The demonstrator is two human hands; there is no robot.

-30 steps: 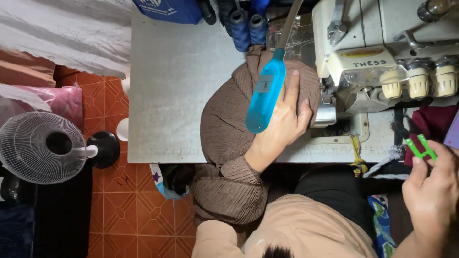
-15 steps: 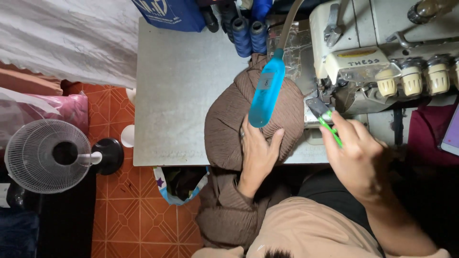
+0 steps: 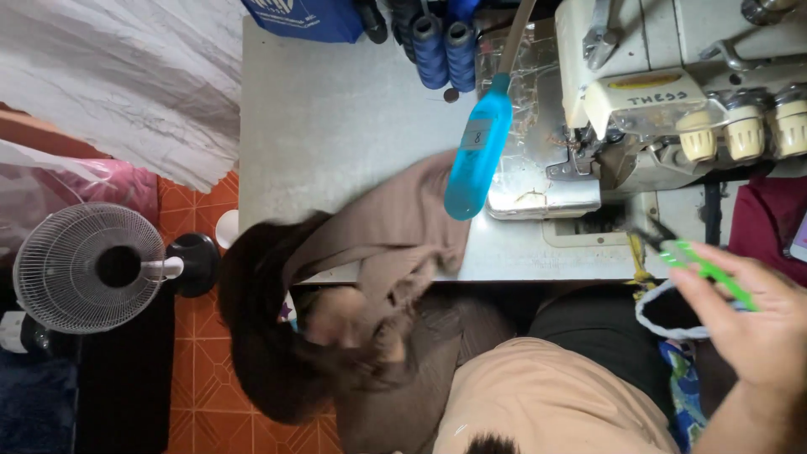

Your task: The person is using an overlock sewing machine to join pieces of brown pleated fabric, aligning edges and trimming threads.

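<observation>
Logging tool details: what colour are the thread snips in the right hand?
Bright green thread snips, held in the right hand; the head view shows them.

A broad bare stretch of the worktop (image 3: pixel 336 126) is lying open left of the sewing machine (image 3: pixel 672 92). The blue lamp head (image 3: pixel 477 160) is hanging over the middle, narrowing the way to the needle area. Thread cones (image 3: pixel 444 46) are crowding the far edge. Brown fabric (image 3: pixel 378 244) is draping over the near edge, and a standing fan (image 3: pixel 88 267) is occupying the floor at left.
</observation>
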